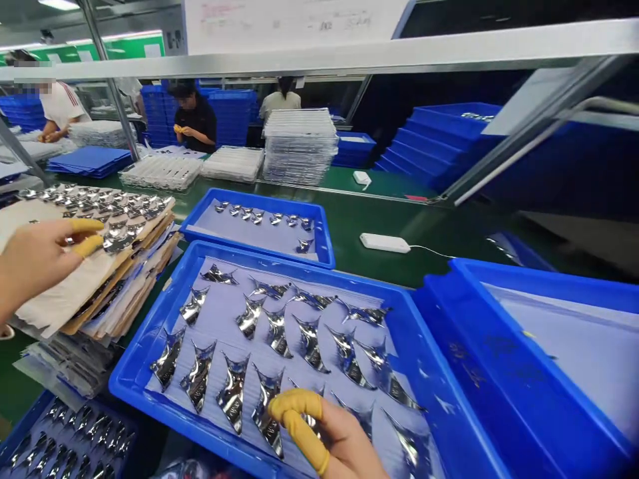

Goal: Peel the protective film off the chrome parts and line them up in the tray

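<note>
Right hand [339, 442] pinches a half-hidden chrome piece [310, 419] in the blue tray [150, 352]; left hand [34, 263] has yellow-capped fingers [87, 225] apart, contact unclear to me.

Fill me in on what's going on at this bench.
Someone is working at a green bench, with yellow finger cots on their fingers. Their right hand is over a blue tray, at the curved, shiny silver pieces laid out on a pale sheet. Their left hand is raised beside a paper-layered stack topped with more silver pieces. Farther along, a co-worker in black handles something small.
</note>
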### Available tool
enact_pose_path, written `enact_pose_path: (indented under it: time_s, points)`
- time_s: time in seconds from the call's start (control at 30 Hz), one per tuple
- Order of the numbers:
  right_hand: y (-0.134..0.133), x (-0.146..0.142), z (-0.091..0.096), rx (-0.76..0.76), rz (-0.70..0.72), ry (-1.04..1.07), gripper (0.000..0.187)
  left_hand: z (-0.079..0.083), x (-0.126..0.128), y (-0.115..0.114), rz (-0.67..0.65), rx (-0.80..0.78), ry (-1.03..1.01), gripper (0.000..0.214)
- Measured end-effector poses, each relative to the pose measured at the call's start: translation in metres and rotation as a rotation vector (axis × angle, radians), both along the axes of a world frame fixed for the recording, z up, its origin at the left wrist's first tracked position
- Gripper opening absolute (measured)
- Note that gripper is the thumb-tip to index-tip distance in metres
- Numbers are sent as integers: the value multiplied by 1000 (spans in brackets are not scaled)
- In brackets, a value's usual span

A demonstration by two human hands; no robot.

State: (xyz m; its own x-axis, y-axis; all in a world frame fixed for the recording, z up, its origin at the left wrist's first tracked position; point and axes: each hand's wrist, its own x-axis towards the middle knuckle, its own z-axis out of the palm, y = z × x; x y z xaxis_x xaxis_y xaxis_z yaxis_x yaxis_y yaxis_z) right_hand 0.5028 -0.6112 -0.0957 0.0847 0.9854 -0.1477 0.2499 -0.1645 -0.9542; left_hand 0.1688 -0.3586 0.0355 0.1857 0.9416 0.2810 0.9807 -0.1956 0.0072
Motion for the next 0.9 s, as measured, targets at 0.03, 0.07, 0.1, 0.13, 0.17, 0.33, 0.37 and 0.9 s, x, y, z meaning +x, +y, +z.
enact_pose_path:
  time_s: [0.03,0.07,0.1,0.13,0.17,0.33,0.37,0.9]
  points:
    - [-2,-2,-1,11,27,23,34,-10,20,-9,-86,-69,25,37]
    - [-4,-4,-1,26,50,46,34,-23,41,-17,-183,-161,66,33]
    - [-6,-5,-1,42,68,65,34,-37,61,-23,-266,-260,109,31]
    - [-8,-7,0,58,78,79,34,-52,82,-25,-310,-340,151,30]
    - [-10,-8,0,67,82,88,33,-67,101,-25,-335,-403,185,31]
    - [-23,-2,3,74,48,102,25,-133,168,-1,-280,-514,257,31]
    - [-26,0,2,76,37,107,24,-141,174,4,-263,-523,253,31]
    - [-20,3,6,-23,-54,27,19,-124,160,-17,-288,-682,-595,23]
